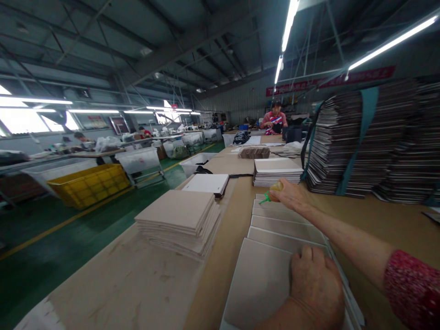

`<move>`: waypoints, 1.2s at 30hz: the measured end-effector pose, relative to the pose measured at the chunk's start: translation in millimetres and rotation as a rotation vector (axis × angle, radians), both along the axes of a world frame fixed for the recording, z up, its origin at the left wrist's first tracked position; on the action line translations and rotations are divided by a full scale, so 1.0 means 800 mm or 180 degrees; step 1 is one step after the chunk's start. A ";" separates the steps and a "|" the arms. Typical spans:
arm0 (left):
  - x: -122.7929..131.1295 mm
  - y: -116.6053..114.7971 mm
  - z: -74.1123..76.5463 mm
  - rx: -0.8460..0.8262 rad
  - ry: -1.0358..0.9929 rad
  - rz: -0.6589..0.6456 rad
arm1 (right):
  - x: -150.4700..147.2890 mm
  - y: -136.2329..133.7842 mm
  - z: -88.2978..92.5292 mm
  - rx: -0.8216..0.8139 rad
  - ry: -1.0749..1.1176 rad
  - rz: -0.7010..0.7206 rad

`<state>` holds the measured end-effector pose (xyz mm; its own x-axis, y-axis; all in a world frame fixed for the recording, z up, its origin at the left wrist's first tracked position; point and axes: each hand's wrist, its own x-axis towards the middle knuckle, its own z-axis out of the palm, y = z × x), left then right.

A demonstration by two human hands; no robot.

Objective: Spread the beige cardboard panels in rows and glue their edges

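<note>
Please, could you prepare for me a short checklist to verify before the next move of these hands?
1. Bottle secure: ok, held in the right hand.
2. Green nozzle directed at the fanned boards: ok, it points down at their far end.
3. Liquid leaving the tip: cannot tell, too small.
4. Left hand on the nearest board: ok.
5. Stack on the left squared: not ok, its lower layers are uneven.

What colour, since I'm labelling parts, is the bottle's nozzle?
The nozzle is green, in the head view.
</note>
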<state>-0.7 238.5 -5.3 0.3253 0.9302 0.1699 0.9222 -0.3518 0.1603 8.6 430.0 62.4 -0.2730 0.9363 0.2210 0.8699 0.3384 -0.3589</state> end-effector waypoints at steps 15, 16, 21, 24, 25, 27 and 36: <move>0.004 0.004 0.008 -0.0292 0.0005 0.0120 | 0.114 0.021 0.004 -0.0221 -0.0323 -0.0532; 0.004 0.004 0.008 -0.0300 0.0006 0.0142 | 0.122 0.020 0.004 -0.0246 -0.0319 -0.0568; 0.004 0.005 0.009 -0.0322 0.0018 0.0174 | 0.152 0.026 0.000 -0.0295 -0.0289 -0.0718; 0.004 0.005 0.008 -0.0300 0.0026 0.0182 | 0.167 0.033 -0.006 -0.0302 -0.0258 -0.0805; 0.004 0.005 0.008 -0.0292 0.0029 0.0188 | 0.171 0.034 -0.007 -0.0296 -0.0241 -0.0823; 0.004 0.006 0.007 -0.0269 0.0033 0.0194 | 0.179 0.036 -0.009 -0.0274 -0.0202 -0.0852; 0.004 0.006 0.007 -0.0279 0.0030 0.0156 | 0.160 0.037 -0.011 -0.0200 -0.0124 -0.0755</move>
<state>2.8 243.0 0.5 0.2802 0.9563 0.0842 0.9396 -0.2911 0.1798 136.9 459.5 53.6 -0.0511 0.9868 0.1539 0.9359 0.1011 -0.3374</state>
